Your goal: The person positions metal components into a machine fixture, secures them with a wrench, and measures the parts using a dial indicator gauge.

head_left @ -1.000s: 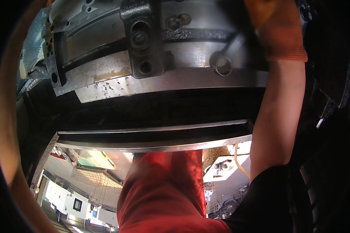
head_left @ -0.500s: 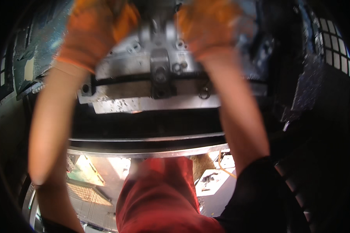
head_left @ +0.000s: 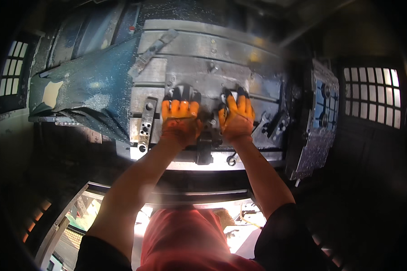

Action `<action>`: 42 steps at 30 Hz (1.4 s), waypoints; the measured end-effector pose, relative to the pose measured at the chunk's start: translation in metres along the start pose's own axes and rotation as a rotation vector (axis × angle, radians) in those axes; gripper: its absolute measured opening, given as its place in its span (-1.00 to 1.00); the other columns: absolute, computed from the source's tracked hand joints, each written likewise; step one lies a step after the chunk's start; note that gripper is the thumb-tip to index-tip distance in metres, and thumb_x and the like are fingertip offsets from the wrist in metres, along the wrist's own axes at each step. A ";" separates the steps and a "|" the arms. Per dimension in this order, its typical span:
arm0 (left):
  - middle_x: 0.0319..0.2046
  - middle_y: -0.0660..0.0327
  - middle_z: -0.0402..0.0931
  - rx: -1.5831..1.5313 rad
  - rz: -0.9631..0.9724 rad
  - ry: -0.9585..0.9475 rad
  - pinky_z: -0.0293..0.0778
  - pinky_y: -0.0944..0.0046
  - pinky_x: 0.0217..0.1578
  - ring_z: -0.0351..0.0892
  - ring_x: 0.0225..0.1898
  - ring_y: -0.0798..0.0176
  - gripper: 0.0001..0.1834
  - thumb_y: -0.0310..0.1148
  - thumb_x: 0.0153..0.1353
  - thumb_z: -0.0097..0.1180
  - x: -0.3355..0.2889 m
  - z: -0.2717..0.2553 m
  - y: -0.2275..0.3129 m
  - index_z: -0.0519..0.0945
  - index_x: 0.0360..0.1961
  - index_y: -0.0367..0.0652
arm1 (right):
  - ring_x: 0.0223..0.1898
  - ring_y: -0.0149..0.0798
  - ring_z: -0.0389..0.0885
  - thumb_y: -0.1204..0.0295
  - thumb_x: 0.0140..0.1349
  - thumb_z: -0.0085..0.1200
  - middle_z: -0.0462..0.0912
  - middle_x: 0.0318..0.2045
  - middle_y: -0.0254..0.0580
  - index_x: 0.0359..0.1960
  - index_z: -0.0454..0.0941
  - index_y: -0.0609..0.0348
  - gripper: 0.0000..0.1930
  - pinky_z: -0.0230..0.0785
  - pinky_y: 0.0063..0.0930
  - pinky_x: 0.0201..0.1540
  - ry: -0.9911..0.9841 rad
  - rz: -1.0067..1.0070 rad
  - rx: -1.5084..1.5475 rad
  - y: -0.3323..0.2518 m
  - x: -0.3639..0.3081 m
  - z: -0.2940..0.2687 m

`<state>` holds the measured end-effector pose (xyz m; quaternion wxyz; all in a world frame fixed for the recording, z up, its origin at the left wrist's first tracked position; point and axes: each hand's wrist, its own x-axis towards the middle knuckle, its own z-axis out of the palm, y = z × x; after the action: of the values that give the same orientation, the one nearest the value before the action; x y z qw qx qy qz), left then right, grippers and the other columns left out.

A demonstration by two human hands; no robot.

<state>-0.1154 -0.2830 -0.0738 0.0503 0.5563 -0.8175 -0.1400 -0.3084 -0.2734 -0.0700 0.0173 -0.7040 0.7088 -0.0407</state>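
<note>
At the near edge, below my hands, a red garment (head_left: 185,239) is showing, and beyond it a metal rail (head_left: 203,197) is running crosswise. Further in, a dark clamp block (head_left: 204,153) is standing between my wrists, with a metal ring (head_left: 231,161) sitting to its right. My gloved left hand (head_left: 181,110) and right hand (head_left: 236,113) are lying palm down over a grey metal plate (head_left: 208,74), fingers pointing forward and slightly spread; their undersides are hiding from me, so I cannot tell whether either is gripping anything. A holed bar (head_left: 145,122) is lying left of them, an open-ended wrench (head_left: 261,126) right. The plate is occupying the middle of a slotted table (head_left: 185,38); towards its far left, a slanting bar (head_left: 153,52) is resting.
</note>
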 end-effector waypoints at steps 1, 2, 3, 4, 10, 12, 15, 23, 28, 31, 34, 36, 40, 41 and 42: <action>-0.10 0.11 0.47 -0.040 0.018 0.030 0.14 -0.14 0.15 0.39 0.04 -0.01 -0.44 -0.09 -0.05 0.21 -0.001 -0.007 0.004 0.49 0.01 -0.06 | 0.16 0.17 0.37 0.13 0.18 0.07 0.45 0.06 0.08 0.16 0.51 0.04 -0.49 0.20 0.05 0.23 0.020 0.004 -0.003 0.004 -0.004 -0.001; -0.23 0.16 0.48 -0.089 0.034 0.063 0.15 -0.11 0.12 0.41 -0.05 0.05 -0.63 -0.13 -0.04 0.23 0.003 -0.010 0.011 0.53 -0.21 -0.02 | 0.17 0.17 0.36 0.13 0.17 0.08 0.44 0.07 0.08 0.16 0.50 0.05 -0.48 0.19 0.05 0.24 0.034 0.015 0.007 0.011 -0.009 0.003; -0.23 0.16 0.48 -0.100 0.052 0.112 0.16 -0.10 0.11 0.42 -0.05 0.05 -0.63 -0.12 -0.04 0.24 0.002 -0.009 0.005 0.53 -0.21 -0.02 | 0.18 0.17 0.36 0.13 0.17 0.09 0.44 0.09 0.09 0.16 0.50 0.05 -0.47 0.19 0.05 0.25 0.059 0.014 0.033 0.010 -0.011 0.010; -0.23 0.17 0.48 -0.108 0.046 0.180 0.16 -0.10 0.11 0.42 -0.05 0.05 -0.63 -0.12 -0.04 0.24 0.005 -0.009 0.000 0.54 -0.21 -0.03 | 0.19 0.17 0.35 0.13 0.16 0.09 0.43 0.10 0.10 0.16 0.50 0.06 -0.46 0.18 0.05 0.25 0.091 -0.018 0.061 0.010 -0.002 0.014; -0.07 0.09 0.45 -0.123 -0.033 0.157 0.16 -0.15 0.13 0.42 0.01 0.03 -0.46 -0.05 0.02 0.22 -0.008 0.007 -0.016 0.49 0.01 -0.05 | 0.22 0.20 0.40 0.09 0.17 0.12 0.48 0.17 0.12 0.19 0.50 0.13 -0.42 0.18 0.05 0.31 0.137 -0.063 -0.031 0.005 0.000 0.035; -0.02 0.05 0.42 -0.402 -0.050 0.270 0.15 -0.23 0.16 0.40 0.06 0.00 -0.43 -0.03 0.04 0.19 -0.019 0.003 -0.014 0.47 0.04 -0.07 | 0.22 0.18 0.43 0.10 0.20 0.12 0.52 0.17 0.13 0.19 0.51 0.17 -0.42 0.20 0.03 0.31 0.083 -0.146 -0.047 0.017 0.005 0.043; 0.00 -0.01 0.45 -0.546 -0.092 0.511 0.20 -0.15 0.21 0.36 0.13 -0.11 -0.40 -0.04 0.03 0.19 -0.097 0.001 0.010 0.47 0.06 -0.13 | 0.19 0.20 0.45 0.12 0.36 -0.08 0.52 0.17 0.15 0.20 0.47 0.34 -0.45 0.23 -0.05 0.31 0.024 -0.129 0.032 0.009 0.005 0.034; 0.12 -0.16 0.48 -0.977 -1.032 0.431 0.32 -0.02 0.25 0.44 0.20 -0.17 -0.48 -0.26 0.17 0.17 -0.427 0.145 0.078 0.50 0.17 -0.17 | -0.07 0.30 0.58 0.09 0.37 0.00 0.62 -0.11 0.38 0.04 0.52 0.39 -0.49 0.48 -0.02 -0.03 0.405 -0.076 0.186 0.073 0.057 0.077; 0.18 -0.01 0.51 -1.001 -1.736 0.022 0.36 0.12 0.24 0.48 0.22 -0.01 -0.36 -0.07 0.23 0.14 -0.739 0.214 0.066 0.42 0.29 -0.09 | 0.03 0.10 0.59 0.08 0.38 0.05 0.61 -0.04 0.23 0.17 0.41 0.40 -0.42 0.49 -0.16 0.05 0.427 -0.504 0.822 -0.067 -0.128 0.032; 0.20 0.00 0.51 -0.868 -2.229 -0.132 0.37 0.18 0.24 0.50 0.23 0.03 -0.32 -0.02 0.20 0.17 -0.897 0.229 0.050 0.44 0.29 -0.15 | 0.04 -0.28 0.59 0.37 0.39 -0.04 0.59 0.05 -0.09 0.20 0.43 0.32 -0.60 0.49 -0.39 0.11 -0.841 -0.163 1.144 -0.218 -0.340 0.061; 0.24 0.02 0.47 -0.917 -2.481 -0.118 0.35 0.12 0.26 0.42 0.30 -0.02 -0.25 0.04 0.17 0.19 -0.974 0.269 0.054 0.40 0.29 -0.18 | -0.06 -0.32 0.56 0.35 0.34 0.05 0.54 0.04 -0.18 0.25 0.40 0.23 -0.54 0.47 -0.49 -0.13 -1.260 -0.384 0.541 -0.246 -0.483 0.178; 0.25 -0.02 0.45 -0.905 -2.491 -0.181 0.34 0.09 0.27 0.41 0.30 -0.05 -0.24 0.08 0.16 0.18 -1.019 0.286 0.041 0.40 0.30 -0.14 | 0.02 -0.30 0.52 0.20 0.32 0.12 0.52 0.05 -0.09 0.32 0.30 0.28 -0.39 0.46 -0.46 -0.10 -1.562 0.035 0.475 -0.296 -0.569 0.215; 0.30 -0.11 0.36 -0.924 -2.437 -0.281 0.27 0.06 0.34 0.34 0.35 -0.07 -0.05 0.16 0.12 0.18 -1.071 0.423 0.007 0.22 0.40 -0.22 | -0.06 -0.25 0.53 -0.10 0.21 0.22 0.52 -0.03 -0.11 0.26 0.33 0.36 -0.18 0.49 -0.41 -0.06 -1.498 -0.193 0.029 -0.299 -0.654 0.415; 0.30 -0.12 0.34 -0.879 -2.419 -0.258 0.29 0.05 0.33 0.34 0.34 -0.05 -0.03 0.17 0.12 0.21 -1.081 0.454 -0.007 0.20 0.40 -0.24 | -0.03 -0.23 0.52 -0.11 0.20 0.23 0.50 -0.01 -0.07 0.27 0.31 0.37 -0.16 0.49 -0.38 0.00 -1.467 -0.174 0.046 -0.304 -0.672 0.456; 0.31 -0.10 0.31 -0.833 -2.414 -0.229 0.30 0.05 0.32 0.31 0.35 -0.05 0.00 0.15 0.11 0.25 -1.106 0.488 -0.023 0.16 0.40 -0.24 | 0.00 -0.20 0.50 -0.11 0.20 0.23 0.48 0.02 -0.04 0.29 0.29 0.38 -0.14 0.47 -0.36 0.04 -1.473 -0.150 0.048 -0.315 -0.694 0.493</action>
<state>0.2051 0.8151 -0.4654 -0.0088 0.8687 0.3087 -0.3874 0.0513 0.4022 -0.5576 0.5011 -0.5951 0.4624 0.4254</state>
